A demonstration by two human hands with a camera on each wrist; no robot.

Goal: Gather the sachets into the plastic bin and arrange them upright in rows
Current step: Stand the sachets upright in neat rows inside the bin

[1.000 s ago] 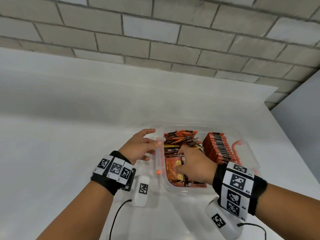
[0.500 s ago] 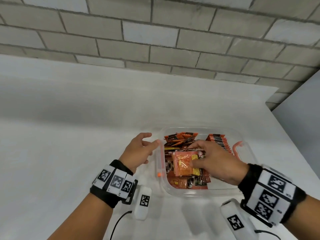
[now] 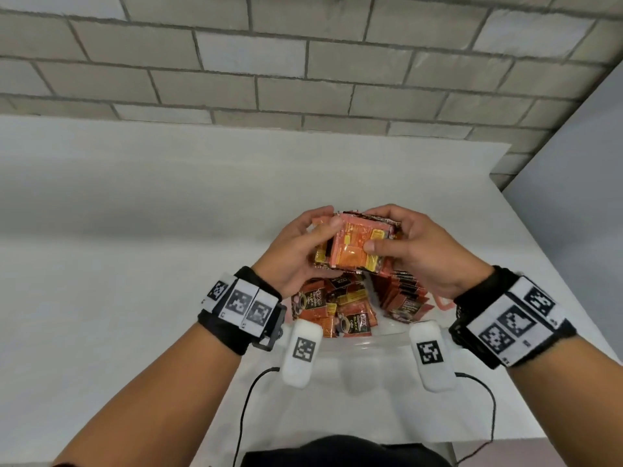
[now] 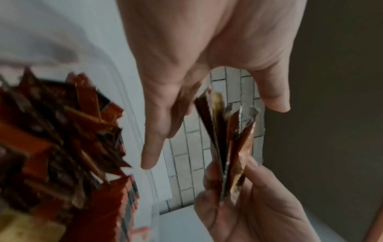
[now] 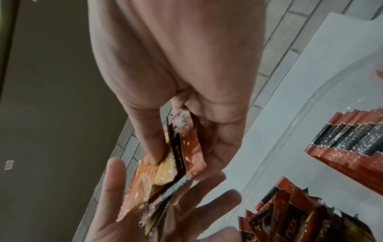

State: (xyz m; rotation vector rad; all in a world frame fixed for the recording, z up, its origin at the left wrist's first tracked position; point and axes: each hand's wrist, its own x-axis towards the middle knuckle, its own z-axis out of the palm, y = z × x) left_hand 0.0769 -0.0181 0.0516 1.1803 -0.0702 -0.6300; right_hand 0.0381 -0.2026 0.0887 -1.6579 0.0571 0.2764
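Above the clear plastic bin (image 3: pixel 365 342) I hold a stack of orange sachets (image 3: pixel 354 256) between both hands. My right hand (image 3: pixel 377 230) pinches the stack (image 5: pixel 182 153), thumb on the front and fingers behind. My left hand (image 3: pixel 323 225) cups its left edge with straight, spread fingers (image 4: pixel 153 147); the thumb (image 4: pixel 276 101) stands just off the stack (image 4: pixel 228 139). Inside the bin, loose sachets (image 3: pixel 337 315) lie in a jumble on the left. An upright row of sachets (image 3: pixel 403 298) stands on the right (image 5: pixel 350 140).
The bin sits on a white table (image 3: pixel 135 298) near its front edge, below a brick wall (image 3: pixel 303 79). An orange latch (image 3: pixel 443 301) shows at the bin's right side. Sensor cables (image 3: pixel 246 399) hang from both wrists.
My right hand has lifted the stack of sachets out of the bin. My left hand left the bin's rim and came up to the stack. The view has tilted down.
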